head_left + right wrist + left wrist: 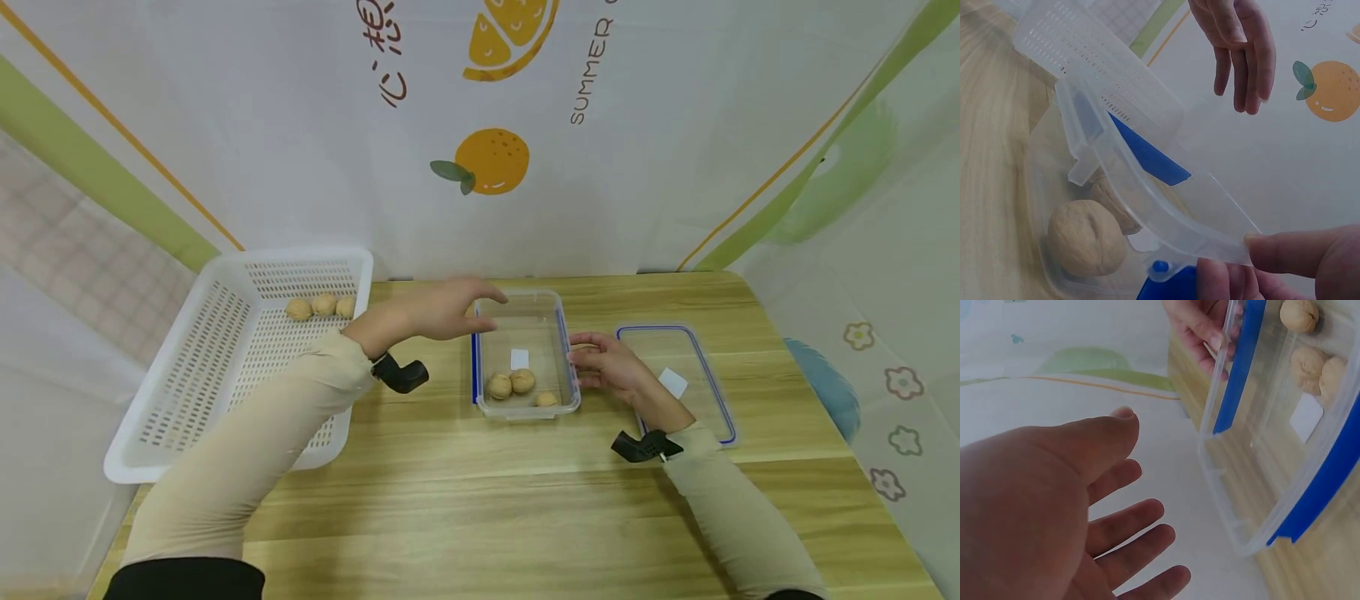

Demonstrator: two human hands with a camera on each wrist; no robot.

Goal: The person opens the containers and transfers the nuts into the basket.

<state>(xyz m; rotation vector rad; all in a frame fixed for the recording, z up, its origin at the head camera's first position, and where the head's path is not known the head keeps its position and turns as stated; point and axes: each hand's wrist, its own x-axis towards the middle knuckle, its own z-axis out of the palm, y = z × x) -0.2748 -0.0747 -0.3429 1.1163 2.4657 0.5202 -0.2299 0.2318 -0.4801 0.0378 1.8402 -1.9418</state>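
A clear plastic food container (528,312) with blue-edged sides stands without its lid on the table. Three walnuts (522,381) and a white slip (519,359) lie inside, the walnuts toward its near end. My left hand (450,310) hovers at the container's far left rim, fingers spread and nothing in them. In the left wrist view the palm and fingers (1138,531) show bare, apart from the box. At the container's right side, my right hand (611,365) pinches the edge, its thumb (1291,251) at the rim and the other fingers beneath.
A white perforated basket (225,367) sits on the left, with three walnuts (324,304) near its far right corner. The blue-sealed lid (701,358) lies right of the container, partly under my right forearm. A printed curtain (315,167) hangs behind the wooden table (495,500).
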